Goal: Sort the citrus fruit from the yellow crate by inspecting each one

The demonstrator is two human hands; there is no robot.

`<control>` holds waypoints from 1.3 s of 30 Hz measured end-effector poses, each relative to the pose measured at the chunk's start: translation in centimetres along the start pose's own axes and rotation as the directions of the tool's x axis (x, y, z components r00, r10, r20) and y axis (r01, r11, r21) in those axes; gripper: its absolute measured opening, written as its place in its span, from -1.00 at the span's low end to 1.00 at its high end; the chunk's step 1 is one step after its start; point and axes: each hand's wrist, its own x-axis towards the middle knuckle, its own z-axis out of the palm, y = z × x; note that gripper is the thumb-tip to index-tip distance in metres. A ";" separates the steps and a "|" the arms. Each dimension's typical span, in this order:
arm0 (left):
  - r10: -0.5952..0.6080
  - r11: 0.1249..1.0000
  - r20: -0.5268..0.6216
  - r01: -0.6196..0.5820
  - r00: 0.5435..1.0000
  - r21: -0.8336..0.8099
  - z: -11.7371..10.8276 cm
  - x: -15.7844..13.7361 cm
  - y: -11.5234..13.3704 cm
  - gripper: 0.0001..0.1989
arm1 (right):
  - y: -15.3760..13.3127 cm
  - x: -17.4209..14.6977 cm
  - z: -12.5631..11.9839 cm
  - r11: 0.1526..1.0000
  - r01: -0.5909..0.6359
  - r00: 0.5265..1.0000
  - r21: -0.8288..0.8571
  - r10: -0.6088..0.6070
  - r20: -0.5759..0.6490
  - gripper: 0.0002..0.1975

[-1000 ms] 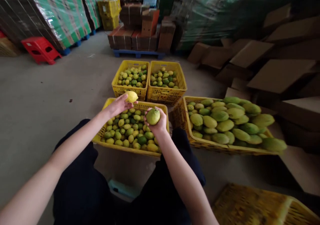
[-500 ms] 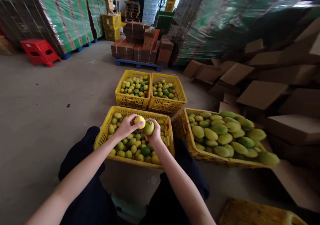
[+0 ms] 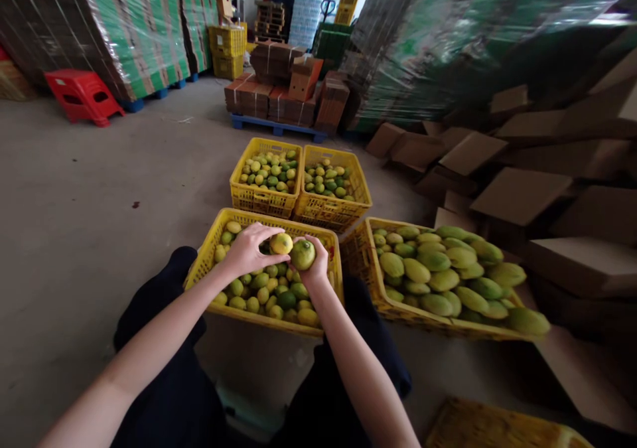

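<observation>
Between the thumb and fingers of my left hand is a yellow lemon. Right beside it, my right hand grips a greener lemon, its end turned up toward me. Both hands are above a yellow plastic crate that stands between my knees. Many loose lemons, yellow to dark green, lie in this crate; my hands and forearms cover part of them.
Two yellow crates of lemons stand just beyond. To the right, another crate is heaped with large green-yellow fruit. Cardboard boxes pile up at far right. A red stool and a loaded blue pallet are farther back.
My left fingers have spread wider around the yellow lemon, which now shows its end. Both hands and their lemons have shifted slightly right in view.
</observation>
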 end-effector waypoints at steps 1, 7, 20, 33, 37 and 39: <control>-0.048 0.999 0.006 0.048 0.999 -0.018 0.0 0.0 0.0 -0.53 | 0.0 0.0 0.1 1.000 0.025 1.000 -0.007 -0.025 -0.006 -0.73; -0.287 0.915 0.159 0.320 0.945 -0.244 -0.3 0.0 -0.2 -0.62 | 0.9 0.4 -0.2 0.963 0.182 0.979 -0.198 -0.197 -0.060 -0.75; -0.080 0.969 0.272 0.139 0.959 -0.203 -1.2 -0.3 -1.1 -0.55 | 1.9 1.6 -1.2 0.844 0.339 0.929 -0.415 -0.371 0.004 -0.67; -0.355 0.688 0.073 0.313 0.932 -0.655 0.5 0.1 -0.3 -0.52 | 1.1 0.8 0.1 0.994 -0.011 0.998 0.112 0.003 0.071 -0.75; -0.414 0.532 0.111 0.339 0.904 -0.776 1.1 0.5 -0.4 -0.44 | 1.0 0.3 0.0 0.995 -0.010 0.987 0.100 -0.006 0.162 -0.75; -0.407 0.522 0.148 0.363 0.901 -0.772 1.2 0.7 -0.6 -0.44 | 1.0 0.0 0.0 0.996 -0.025 0.981 0.080 0.009 0.196 -0.72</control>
